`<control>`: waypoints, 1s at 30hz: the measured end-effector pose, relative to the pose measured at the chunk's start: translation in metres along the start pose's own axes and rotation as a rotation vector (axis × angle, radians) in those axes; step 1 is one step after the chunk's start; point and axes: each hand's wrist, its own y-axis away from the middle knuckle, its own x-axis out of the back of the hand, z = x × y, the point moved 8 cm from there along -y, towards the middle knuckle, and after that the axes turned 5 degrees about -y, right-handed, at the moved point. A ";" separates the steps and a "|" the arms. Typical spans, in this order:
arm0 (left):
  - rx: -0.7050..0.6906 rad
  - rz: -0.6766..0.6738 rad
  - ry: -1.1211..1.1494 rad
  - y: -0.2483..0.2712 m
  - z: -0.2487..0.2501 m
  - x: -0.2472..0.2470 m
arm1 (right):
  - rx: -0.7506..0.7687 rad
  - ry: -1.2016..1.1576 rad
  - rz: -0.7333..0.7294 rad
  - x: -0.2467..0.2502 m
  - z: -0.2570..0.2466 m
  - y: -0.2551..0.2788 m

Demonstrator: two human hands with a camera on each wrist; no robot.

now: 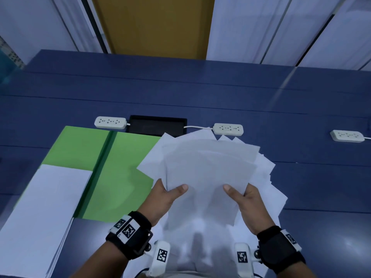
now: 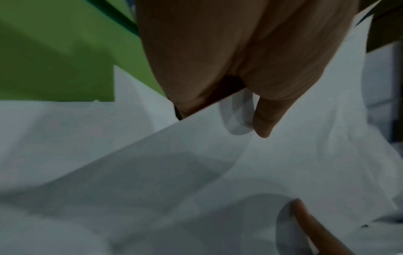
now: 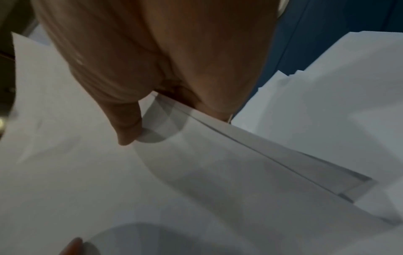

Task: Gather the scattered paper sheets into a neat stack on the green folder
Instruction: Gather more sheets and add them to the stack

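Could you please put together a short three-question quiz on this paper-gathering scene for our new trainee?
1. True or false: both hands grip the same bundle of sheets.
2. Which lies on the left half of the green folder? A) a power strip B) a neat paper stack C) a black tray
3. Fill in: the loose sheets under the lifted bundle lie on the ____ side of the folder.

Key:
1. True: the left hand and the right hand each pinch it, thumbs on top.
2. B
3. right
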 end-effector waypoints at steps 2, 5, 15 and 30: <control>-0.043 -0.009 -0.032 -0.002 0.012 -0.004 | 0.067 -0.013 0.041 0.002 -0.020 0.003; -0.157 -0.086 -0.043 -0.001 0.041 -0.016 | 0.161 -0.048 0.039 0.003 -0.046 0.007; -0.335 -0.075 -0.226 -0.001 0.105 -0.035 | 0.261 0.017 0.056 -0.003 -0.075 0.018; -0.083 -0.039 -0.567 -0.036 0.013 -0.039 | 0.053 0.125 0.177 0.031 -0.001 -0.016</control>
